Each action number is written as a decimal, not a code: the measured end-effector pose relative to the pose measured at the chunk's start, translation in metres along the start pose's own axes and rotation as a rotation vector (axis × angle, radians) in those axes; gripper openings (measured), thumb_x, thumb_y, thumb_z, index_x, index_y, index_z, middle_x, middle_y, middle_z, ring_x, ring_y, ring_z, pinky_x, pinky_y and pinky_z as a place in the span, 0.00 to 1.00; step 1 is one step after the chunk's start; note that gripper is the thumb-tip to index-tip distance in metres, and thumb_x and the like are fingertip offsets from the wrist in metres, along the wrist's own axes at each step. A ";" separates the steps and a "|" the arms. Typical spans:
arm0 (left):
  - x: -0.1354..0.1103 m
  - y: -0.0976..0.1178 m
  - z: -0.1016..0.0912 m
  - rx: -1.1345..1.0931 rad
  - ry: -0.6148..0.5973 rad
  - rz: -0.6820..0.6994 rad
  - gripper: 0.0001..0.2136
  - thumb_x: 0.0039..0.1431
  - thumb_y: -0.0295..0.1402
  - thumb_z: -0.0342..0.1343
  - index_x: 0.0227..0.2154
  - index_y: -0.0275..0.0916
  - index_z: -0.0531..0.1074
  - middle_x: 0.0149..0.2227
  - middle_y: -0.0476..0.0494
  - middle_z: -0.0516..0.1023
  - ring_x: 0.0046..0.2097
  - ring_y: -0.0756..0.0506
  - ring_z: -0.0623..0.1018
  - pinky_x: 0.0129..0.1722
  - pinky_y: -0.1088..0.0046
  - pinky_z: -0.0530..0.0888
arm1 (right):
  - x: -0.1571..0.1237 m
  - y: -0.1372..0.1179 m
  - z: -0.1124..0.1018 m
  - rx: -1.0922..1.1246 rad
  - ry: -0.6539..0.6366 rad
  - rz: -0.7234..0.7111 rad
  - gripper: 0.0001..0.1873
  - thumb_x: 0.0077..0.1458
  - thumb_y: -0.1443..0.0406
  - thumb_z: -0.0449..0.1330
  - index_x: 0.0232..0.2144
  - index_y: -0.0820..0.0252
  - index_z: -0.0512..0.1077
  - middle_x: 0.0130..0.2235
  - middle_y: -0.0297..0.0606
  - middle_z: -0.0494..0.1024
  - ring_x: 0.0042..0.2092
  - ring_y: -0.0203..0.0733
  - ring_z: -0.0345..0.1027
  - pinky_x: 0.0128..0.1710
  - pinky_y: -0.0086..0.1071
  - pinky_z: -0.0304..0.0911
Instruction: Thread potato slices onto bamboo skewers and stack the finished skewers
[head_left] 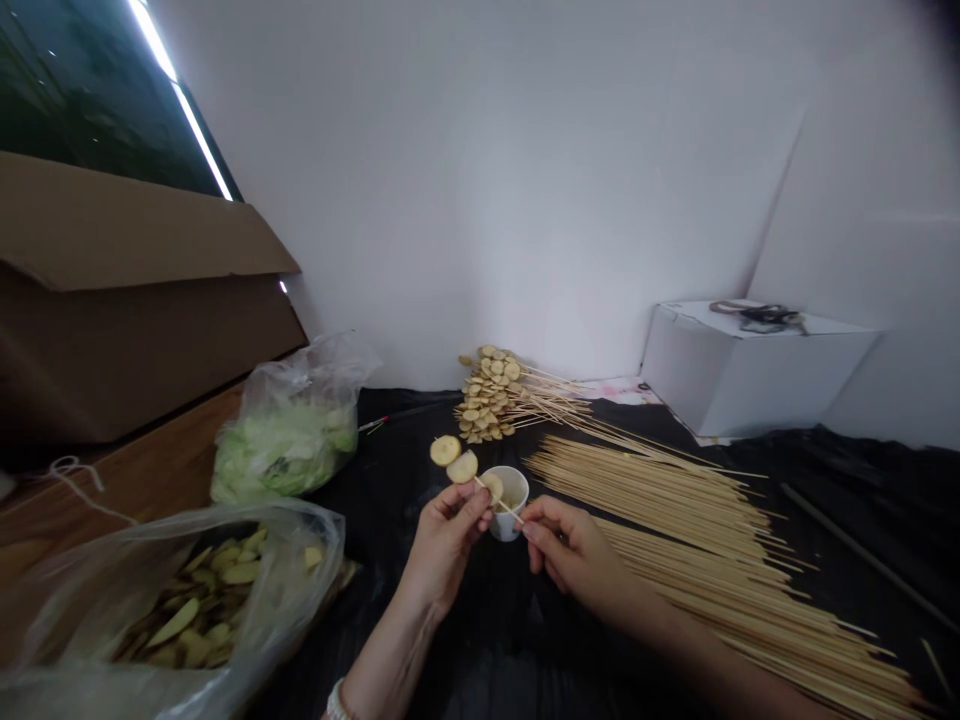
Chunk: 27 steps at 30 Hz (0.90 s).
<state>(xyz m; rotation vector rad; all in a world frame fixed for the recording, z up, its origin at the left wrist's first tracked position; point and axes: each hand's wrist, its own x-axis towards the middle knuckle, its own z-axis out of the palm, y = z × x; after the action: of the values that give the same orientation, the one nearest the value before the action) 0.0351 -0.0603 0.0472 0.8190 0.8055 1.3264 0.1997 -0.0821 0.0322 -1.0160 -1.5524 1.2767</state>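
Both hands work on one bamboo skewer (507, 510) in front of me. Two round potato slices (445, 451) sit along its far left end, and a third slice (492, 487) is by the fingertips of my left hand (450, 535). That hand is closed in a pinch around this third slice and the skewer. My right hand (566, 545) pinches the near end of the skewer between thumb and fingers. Just behind the skewer stands a white paper cup (517, 482), with something pale inside it that I cannot make out.
Skewered potato slices (487, 395) are piled by the wall. Bare skewers (675, 500) lie to the right. At left are an open bag (300, 610) of potato slices, a bag of cabbage-like leaves (289, 440) and a cardboard box (135, 340). A white box (697, 370) stands back right.
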 end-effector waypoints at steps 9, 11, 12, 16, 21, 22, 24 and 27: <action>-0.002 -0.003 0.002 0.010 0.007 -0.024 0.13 0.40 0.30 0.71 0.31 0.34 0.78 0.27 0.49 0.77 0.27 0.55 0.73 0.28 0.82 0.70 | -0.001 0.001 -0.003 -0.220 0.172 -0.162 0.08 0.58 0.64 0.54 0.29 0.59 0.71 0.25 0.31 0.72 0.26 0.32 0.64 0.26 0.25 0.57; -0.001 -0.004 0.001 0.005 0.007 -0.023 0.14 0.39 0.29 0.71 0.32 0.34 0.78 0.28 0.48 0.77 0.27 0.55 0.73 0.28 0.82 0.70 | -0.001 0.002 -0.003 -0.232 0.190 -0.175 0.08 0.57 0.64 0.54 0.30 0.59 0.72 0.25 0.31 0.73 0.26 0.33 0.65 0.26 0.26 0.58; -0.001 -0.004 0.001 0.005 0.008 -0.024 0.15 0.38 0.29 0.72 0.32 0.34 0.78 0.28 0.48 0.78 0.27 0.55 0.73 0.27 0.82 0.69 | -0.001 0.002 -0.003 -0.232 0.196 -0.175 0.07 0.57 0.64 0.55 0.30 0.59 0.72 0.25 0.31 0.73 0.25 0.33 0.65 0.26 0.26 0.58; -0.002 -0.003 0.001 0.030 0.002 -0.037 0.16 0.37 0.29 0.72 0.32 0.33 0.78 0.29 0.46 0.79 0.27 0.54 0.74 0.28 0.81 0.69 | 0.000 0.002 -0.004 -0.239 0.212 -0.181 0.07 0.57 0.64 0.55 0.30 0.58 0.72 0.26 0.32 0.74 0.28 0.35 0.67 0.28 0.27 0.60; -0.005 -0.002 0.004 0.124 -0.068 -0.016 0.15 0.41 0.31 0.71 0.34 0.34 0.79 0.31 0.44 0.79 0.29 0.53 0.73 0.28 0.80 0.68 | 0.000 0.004 -0.005 -0.243 0.231 -0.179 0.06 0.57 0.64 0.55 0.30 0.58 0.72 0.28 0.34 0.76 0.31 0.38 0.70 0.31 0.28 0.62; -0.006 -0.002 0.005 0.142 -0.069 -0.006 0.14 0.42 0.32 0.70 0.34 0.34 0.79 0.31 0.44 0.79 0.29 0.53 0.73 0.28 0.80 0.68 | 0.000 0.004 -0.005 -0.248 0.229 -0.184 0.06 0.57 0.65 0.55 0.31 0.58 0.72 0.29 0.34 0.77 0.31 0.38 0.70 0.32 0.29 0.62; -0.006 -0.002 0.006 0.189 -0.056 0.026 0.12 0.44 0.36 0.68 0.31 0.33 0.79 0.30 0.43 0.79 0.28 0.53 0.72 0.27 0.80 0.67 | 0.000 0.004 -0.005 -0.267 0.223 -0.192 0.06 0.57 0.65 0.55 0.31 0.58 0.72 0.30 0.34 0.77 0.32 0.38 0.71 0.33 0.29 0.62; -0.006 -0.002 0.007 0.296 -0.022 0.088 0.13 0.48 0.40 0.65 0.27 0.32 0.80 0.23 0.44 0.77 0.24 0.53 0.70 0.24 0.79 0.65 | 0.000 0.002 -0.004 -0.304 0.220 -0.185 0.06 0.57 0.65 0.55 0.31 0.58 0.72 0.29 0.34 0.77 0.31 0.38 0.70 0.32 0.29 0.62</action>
<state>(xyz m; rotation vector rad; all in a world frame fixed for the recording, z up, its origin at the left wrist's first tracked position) 0.0414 -0.0667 0.0491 1.1108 0.9715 1.2901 0.2042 -0.0810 0.0304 -1.1302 -1.6538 0.7892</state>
